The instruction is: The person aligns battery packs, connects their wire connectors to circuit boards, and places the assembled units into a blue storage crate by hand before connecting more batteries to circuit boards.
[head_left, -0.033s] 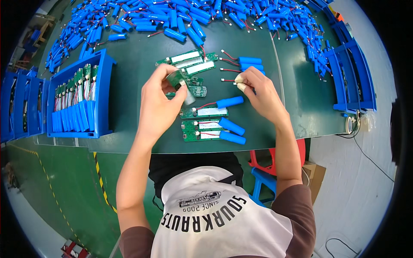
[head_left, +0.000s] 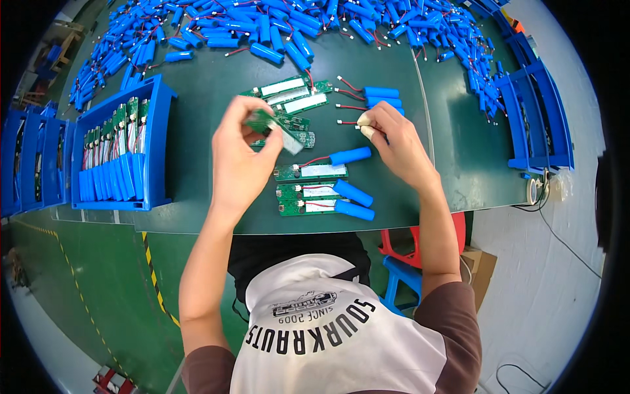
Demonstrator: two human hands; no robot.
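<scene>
My left hand [head_left: 241,157] is closed on a green circuit board [head_left: 289,140] with a white strip, held tilted above other boards [head_left: 303,104]. The board is slightly blurred. My right hand [head_left: 405,150], with pale finger covers on thumb and forefinger, pinches a small white connector [head_left: 358,127]; its wire and battery are hidden by the hand. Beside it lie blue cylindrical batteries [head_left: 382,92] with red leads pointing left. Nearer me, several boards [head_left: 289,192] lie with blue batteries [head_left: 354,209] joined to them by red wires.
A large heap of blue batteries [head_left: 262,29] spreads along the table's far side. At left, a blue bin [head_left: 157,141] holds boards with batteries standing in rows. More blue bins [head_left: 541,118] stand at the right edge. A red stool [head_left: 415,244] is below the table.
The board in my left hand has turned, its white strip now facing up more and its lower end swung to the right. My right hand has hardly moved.
</scene>
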